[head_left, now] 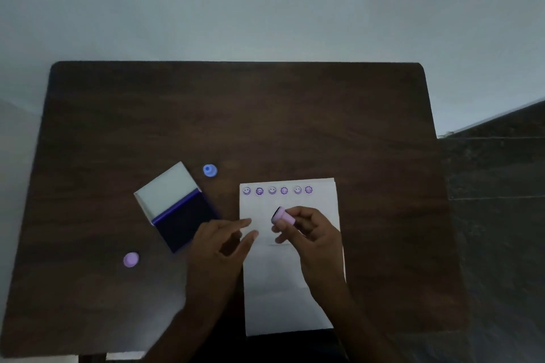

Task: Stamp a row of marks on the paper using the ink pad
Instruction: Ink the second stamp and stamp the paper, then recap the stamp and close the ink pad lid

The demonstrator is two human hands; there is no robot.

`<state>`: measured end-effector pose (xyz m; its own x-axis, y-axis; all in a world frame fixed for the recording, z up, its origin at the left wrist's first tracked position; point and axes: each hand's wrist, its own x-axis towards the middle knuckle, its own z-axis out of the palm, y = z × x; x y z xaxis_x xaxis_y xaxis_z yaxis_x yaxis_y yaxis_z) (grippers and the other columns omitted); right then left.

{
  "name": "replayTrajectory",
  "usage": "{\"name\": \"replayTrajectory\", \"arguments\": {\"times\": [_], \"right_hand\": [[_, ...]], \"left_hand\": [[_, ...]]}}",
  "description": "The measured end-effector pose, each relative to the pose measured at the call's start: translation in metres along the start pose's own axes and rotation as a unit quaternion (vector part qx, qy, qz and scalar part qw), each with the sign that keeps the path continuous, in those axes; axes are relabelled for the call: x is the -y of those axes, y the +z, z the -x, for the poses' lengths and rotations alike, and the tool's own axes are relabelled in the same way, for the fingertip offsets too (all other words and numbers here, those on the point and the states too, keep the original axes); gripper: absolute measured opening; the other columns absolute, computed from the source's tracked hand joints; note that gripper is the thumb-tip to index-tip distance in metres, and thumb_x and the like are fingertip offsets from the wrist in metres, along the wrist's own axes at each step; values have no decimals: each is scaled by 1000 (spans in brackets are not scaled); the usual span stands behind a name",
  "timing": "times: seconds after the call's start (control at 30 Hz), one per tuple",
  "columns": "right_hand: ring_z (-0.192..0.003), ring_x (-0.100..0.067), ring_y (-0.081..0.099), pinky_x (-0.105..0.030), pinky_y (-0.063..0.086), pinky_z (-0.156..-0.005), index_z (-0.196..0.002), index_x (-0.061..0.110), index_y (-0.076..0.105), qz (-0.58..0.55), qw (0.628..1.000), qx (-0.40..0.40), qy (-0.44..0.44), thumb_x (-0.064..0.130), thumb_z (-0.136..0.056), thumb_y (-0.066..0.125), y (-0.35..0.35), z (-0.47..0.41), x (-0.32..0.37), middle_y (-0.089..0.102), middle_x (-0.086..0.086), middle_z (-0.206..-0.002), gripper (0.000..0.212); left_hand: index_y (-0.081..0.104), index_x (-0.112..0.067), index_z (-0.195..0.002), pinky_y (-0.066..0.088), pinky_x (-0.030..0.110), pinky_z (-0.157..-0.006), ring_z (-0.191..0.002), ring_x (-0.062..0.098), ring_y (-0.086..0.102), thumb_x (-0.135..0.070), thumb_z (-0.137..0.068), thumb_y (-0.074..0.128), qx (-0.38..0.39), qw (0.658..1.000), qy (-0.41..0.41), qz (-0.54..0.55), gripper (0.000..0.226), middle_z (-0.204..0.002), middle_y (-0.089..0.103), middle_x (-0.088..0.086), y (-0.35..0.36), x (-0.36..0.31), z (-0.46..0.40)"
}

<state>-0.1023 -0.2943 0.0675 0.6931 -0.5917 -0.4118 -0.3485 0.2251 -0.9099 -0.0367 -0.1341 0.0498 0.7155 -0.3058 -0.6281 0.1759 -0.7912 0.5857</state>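
Observation:
A white sheet of paper (306, 289) lies on the dark wooden table (265, 115), with a row of several purple smiley marks (277, 191) along its top edge. My right hand (312, 233) holds a small pink stamp (282, 214) above the paper, tilted with its dark inked face turned up and left. My left hand (224, 242) hovers at the paper's left edge, fingers apart and holding nothing. The ink pad (184, 221) lies open to the left, its dark blue pad beside its white lid (166, 190).
A blue stamp (210, 170) stands behind the ink pad. A pink cap or stamp (131, 259) lies at the front left. A pale wall is behind the table, and dark floor shows to the right.

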Motion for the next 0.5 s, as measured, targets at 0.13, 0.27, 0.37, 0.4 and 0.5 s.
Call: {"name": "replayTrajectory", "arguments": {"times": [0.13, 0.27, 0.37, 0.4, 0.5], "right_hand": [[-74, -25, 71, -23, 56, -65, -94, 22, 72, -68, 995, 58, 39, 31, -80, 73, 21, 8, 11, 75, -2, -87, 17], [-82, -23, 71, -24, 56, -71, -98, 26, 73, -70, 988, 112, 81, 36, -79, 73, 49, 16, 13, 75, 0, -92, 21], [-87, -25, 71, -25, 56, -73, -104, 24, 72, -111, 971, 171, 122, 30, -79, 71, 70, 22, 14, 75, -4, -98, 25], [-89, -27, 70, -27, 56, -75, -106, 21, 71, -136, 961, 196, 138, 27, -80, 71, 76, 25, 15, 74, -8, -101, 27], [-91, -28, 68, -30, 55, -78, -110, 14, 69, -187, 932, 251, 182, 20, -81, 69, 94, 34, 19, 71, -16, -105, 30]], "left_hand": [[67, -35, -104, 39, 7, -84, -97, -5, 52, -37, -85, 68, -116, 985, 99, 76, 19, -108, 61, -18, -21, -15, 22], [65, -41, -99, 40, 4, -80, -94, -12, 52, -38, -86, 65, -191, 967, 136, 101, 13, -101, 59, -25, -45, -13, 45], [66, -33, -104, 41, 4, -78, -94, -11, 53, -36, -90, 61, -216, 961, 123, 123, 15, -102, 60, -22, -63, 4, 56], [66, -30, -105, 42, 6, -77, -93, -9, 55, -35, -91, 60, -229, 957, 115, 136, 16, -101, 61, -19, -67, 11, 59], [67, -21, -103, 50, 14, -82, -90, -7, 59, -24, -94, 58, -269, 936, 50, 223, 14, -96, 67, -15, -74, 41, 64]]}}
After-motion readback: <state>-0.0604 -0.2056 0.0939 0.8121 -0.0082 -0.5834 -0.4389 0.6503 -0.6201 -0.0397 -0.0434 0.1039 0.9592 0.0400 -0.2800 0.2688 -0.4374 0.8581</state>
